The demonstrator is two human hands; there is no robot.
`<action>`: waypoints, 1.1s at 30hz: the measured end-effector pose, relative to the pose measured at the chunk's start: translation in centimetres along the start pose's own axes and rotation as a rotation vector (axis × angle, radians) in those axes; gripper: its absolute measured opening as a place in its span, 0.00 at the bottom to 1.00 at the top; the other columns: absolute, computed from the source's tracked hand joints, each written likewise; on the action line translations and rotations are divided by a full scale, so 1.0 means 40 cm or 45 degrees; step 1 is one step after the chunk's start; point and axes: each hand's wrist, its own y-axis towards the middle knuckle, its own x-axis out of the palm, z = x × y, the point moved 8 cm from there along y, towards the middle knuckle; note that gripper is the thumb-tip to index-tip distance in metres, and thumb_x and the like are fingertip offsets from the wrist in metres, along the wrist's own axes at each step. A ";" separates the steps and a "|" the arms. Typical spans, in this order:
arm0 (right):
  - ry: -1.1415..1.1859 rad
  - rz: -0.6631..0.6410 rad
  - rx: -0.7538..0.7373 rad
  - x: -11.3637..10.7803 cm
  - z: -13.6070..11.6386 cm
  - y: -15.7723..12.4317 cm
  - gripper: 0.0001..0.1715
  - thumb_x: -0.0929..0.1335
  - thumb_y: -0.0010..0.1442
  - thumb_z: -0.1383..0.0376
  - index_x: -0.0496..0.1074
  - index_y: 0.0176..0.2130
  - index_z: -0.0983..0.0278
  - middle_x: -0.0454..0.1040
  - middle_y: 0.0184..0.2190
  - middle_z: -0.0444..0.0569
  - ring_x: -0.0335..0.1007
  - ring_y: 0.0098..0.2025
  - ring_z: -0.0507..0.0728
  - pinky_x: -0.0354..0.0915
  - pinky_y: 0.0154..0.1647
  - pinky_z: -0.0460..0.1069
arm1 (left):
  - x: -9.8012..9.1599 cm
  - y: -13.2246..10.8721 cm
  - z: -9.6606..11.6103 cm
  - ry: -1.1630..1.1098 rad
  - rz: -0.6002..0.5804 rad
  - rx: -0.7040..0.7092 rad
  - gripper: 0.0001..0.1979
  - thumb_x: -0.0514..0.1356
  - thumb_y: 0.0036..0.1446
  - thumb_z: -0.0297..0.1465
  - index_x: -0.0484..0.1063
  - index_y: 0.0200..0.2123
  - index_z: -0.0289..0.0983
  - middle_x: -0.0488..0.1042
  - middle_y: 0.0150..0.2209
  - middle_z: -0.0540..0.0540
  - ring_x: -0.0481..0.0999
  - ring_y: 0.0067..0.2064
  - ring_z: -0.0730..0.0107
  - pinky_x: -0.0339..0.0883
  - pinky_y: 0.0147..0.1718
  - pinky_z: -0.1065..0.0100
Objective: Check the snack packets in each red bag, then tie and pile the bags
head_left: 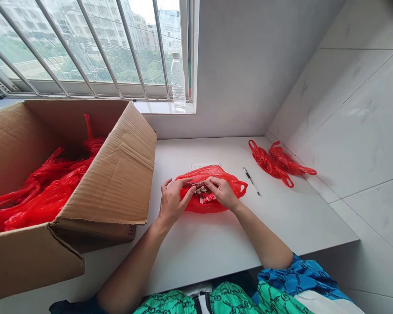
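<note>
A red plastic bag (199, 209) lies spread open on the white table in front of me. Over its mouth is a small dark item with a pale pattern (200, 188); its exact kind is too small to tell. My left hand (173, 201) pinches its left end between thumb and fingers. At the other end, my right hand (222, 192) closes its fingertips on the same item. Just below, inside the bag, shows a shiny red-and-white piece (208, 198). One bag handle (242, 187) loops out to the right. A white paper (205, 166) peeks from behind the bag.
A large open cardboard box (114, 170) holding red plastic bags (52, 192) takes up the left side. Right of my hands lies a pen (251, 180), with two knotted red bags (275, 161) near the tiled wall. A water bottle (178, 83) stands on the windowsill.
</note>
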 end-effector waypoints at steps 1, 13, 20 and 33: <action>-0.028 -0.011 -0.042 0.003 -0.010 -0.001 0.25 0.61 0.67 0.47 0.72 0.32 0.61 0.73 0.31 0.47 0.71 0.37 0.56 0.68 0.41 0.50 | 0.003 -0.001 0.002 -0.031 -0.010 0.013 0.11 0.54 0.67 0.40 0.72 0.45 0.43 0.80 0.41 0.50 0.78 0.42 0.65 0.50 0.61 0.55; -0.980 0.053 0.212 -0.058 0.064 -0.005 0.20 0.57 0.70 0.63 0.75 0.45 0.63 0.79 0.38 0.54 0.76 0.40 0.60 0.68 0.41 0.51 | -0.001 -0.011 0.015 0.127 0.149 0.144 0.06 0.57 0.66 0.33 0.75 0.41 0.45 0.80 0.42 0.50 0.77 0.45 0.65 0.57 0.56 0.58; -1.190 0.034 0.277 -0.074 0.134 0.017 0.12 0.63 0.67 0.62 0.75 0.42 0.65 0.78 0.38 0.54 0.74 0.39 0.61 0.65 0.38 0.50 | 0.098 -0.026 0.031 0.155 -0.185 0.307 0.08 0.56 0.66 0.34 0.75 0.45 0.46 0.80 0.47 0.52 0.78 0.50 0.65 0.49 0.65 0.53; -0.791 0.103 0.291 -0.076 0.075 -0.007 0.28 0.55 0.70 0.52 0.63 0.24 0.61 0.70 0.21 0.44 0.66 0.24 0.54 0.56 0.25 0.48 | 0.073 -0.017 -0.041 0.321 -0.109 0.065 0.12 0.56 0.66 0.33 0.72 0.51 0.44 0.78 0.50 0.46 0.77 0.50 0.62 0.54 0.58 0.51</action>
